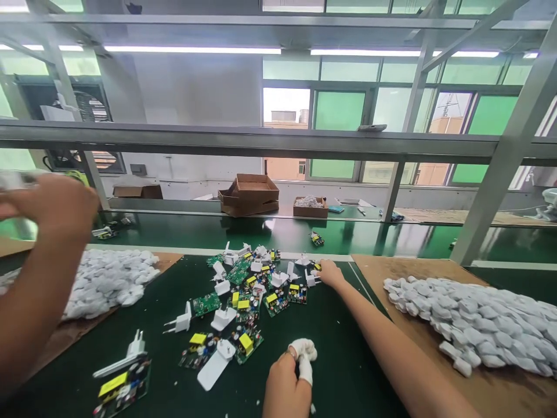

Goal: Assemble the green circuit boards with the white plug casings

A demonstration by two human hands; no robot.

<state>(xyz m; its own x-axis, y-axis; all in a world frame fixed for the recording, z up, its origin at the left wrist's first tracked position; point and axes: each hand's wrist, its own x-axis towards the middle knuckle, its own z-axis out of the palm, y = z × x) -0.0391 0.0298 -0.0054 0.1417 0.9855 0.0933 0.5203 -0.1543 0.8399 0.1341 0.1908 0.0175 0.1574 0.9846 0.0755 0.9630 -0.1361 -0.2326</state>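
Note:
At the bottom centre, my left hand (285, 380) has white covers on its fingertips, which curl together; whatever they may pinch is hidden. My right hand (331, 274) reaches to the far right edge of a pile, fingers closing at a white plug housing (310, 279) with metal pins. Green circuit boards (275, 301) with yellow transformers lie in the pile, mixed with white plug parts (223, 318). Closer in, a flat white cover (216, 366) lies among boards. Off to the left sit another board (122, 386) and an upright plug piece (136, 345).
A co-worker's blurred arm (39, 278) rises at left, a whitish thing at its fingers. White pieces (108, 281) heap on cardboard at left, and more (478, 325) at right. Beyond run a green belt (278, 232), cardboard boxes (252, 194) and a metal frame (509, 151).

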